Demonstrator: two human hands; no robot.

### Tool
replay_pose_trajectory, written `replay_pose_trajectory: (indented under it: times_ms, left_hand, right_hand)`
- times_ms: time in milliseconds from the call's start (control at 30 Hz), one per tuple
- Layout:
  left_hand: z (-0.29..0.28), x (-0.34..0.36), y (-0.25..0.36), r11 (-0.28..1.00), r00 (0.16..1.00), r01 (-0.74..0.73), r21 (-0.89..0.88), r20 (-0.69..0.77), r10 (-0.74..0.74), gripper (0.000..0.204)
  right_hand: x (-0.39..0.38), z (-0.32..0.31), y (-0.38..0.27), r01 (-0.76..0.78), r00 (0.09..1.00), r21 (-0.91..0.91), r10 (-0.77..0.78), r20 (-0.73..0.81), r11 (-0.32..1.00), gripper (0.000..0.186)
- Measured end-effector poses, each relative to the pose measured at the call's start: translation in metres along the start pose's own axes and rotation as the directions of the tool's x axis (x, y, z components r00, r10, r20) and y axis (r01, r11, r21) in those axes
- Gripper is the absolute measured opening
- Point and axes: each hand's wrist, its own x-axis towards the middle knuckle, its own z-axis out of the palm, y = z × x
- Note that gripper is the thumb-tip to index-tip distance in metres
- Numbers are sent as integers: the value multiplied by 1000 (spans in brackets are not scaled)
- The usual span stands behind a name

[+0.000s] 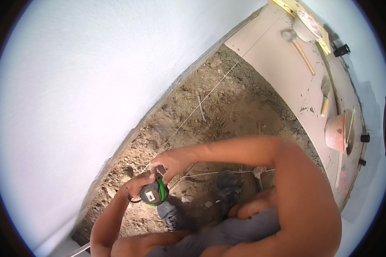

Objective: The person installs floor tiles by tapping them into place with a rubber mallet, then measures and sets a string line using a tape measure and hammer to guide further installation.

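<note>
Green-trimmed and held above rough soil (253, 107), what appears to be a tape measure (154, 192) could drop and take in grit if the left hand (138, 183) loosens its grip; a stray knuckle might also knock the pale string (225, 76) running close by. The tape measure's black body is rounded, with a bright green band down one side and a white label. Left fingers clasp it from the upper left; the right hand (176, 162) curls thumb and fingers over its top, whether pinching anything cannot be told.
</note>
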Motion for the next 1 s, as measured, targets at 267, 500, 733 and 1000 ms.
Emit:
replay_pose_trajectory:
  times_ms: [267, 500, 733, 1000]
  left_hand:
    - [-24, -50, -9, 889, 938, -276, 365, -100, 332, 50]
    - [-62, -133, -76, 804, 804, 62, 592, -507, 311, 48]
    - [-41, -111, -56, 656, 732, 254, 711, -585, 350, 47]
    - [-54, -98, -36, 626, 588, 251, 738, -630, 506, 48]
  right_hand:
    - [-40, -61, 10, -113, 948, 624, 273, -166, 773, 24]
    - [-195, -210, 114, 499, -61, 554, 665, -744, 666, 15]
    - [-100, -150, 94, 366, 232, 713, 684, -692, 598, 15]
    - [-61, -164, 116, 285, 81, 712, 724, -685, 642, 14]
